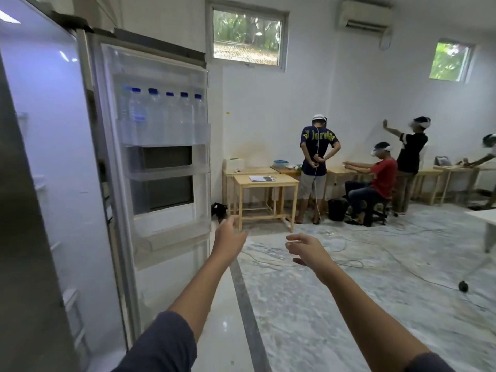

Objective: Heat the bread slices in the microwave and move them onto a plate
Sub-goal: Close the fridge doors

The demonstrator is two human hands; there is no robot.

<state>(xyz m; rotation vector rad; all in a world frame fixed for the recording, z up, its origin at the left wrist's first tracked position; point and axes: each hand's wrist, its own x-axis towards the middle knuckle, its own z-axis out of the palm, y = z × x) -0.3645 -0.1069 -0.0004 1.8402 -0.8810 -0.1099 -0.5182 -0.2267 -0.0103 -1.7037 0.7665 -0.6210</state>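
While the fridge door (161, 157) stands open at our left, we count six blue-capped water bottles (163, 114) in its upper shelf, three bare shelves below them, two windows (247, 36), and four other people by the wooden tables (265, 183). Our left hand (229, 238) reaches forward just beside the door's lower edge, fingers loosely spread and holding nothing; our right hand (306, 249) is extended beside it, fingers curled half open, also empty. Bread slices, microwave and plate: not in view.
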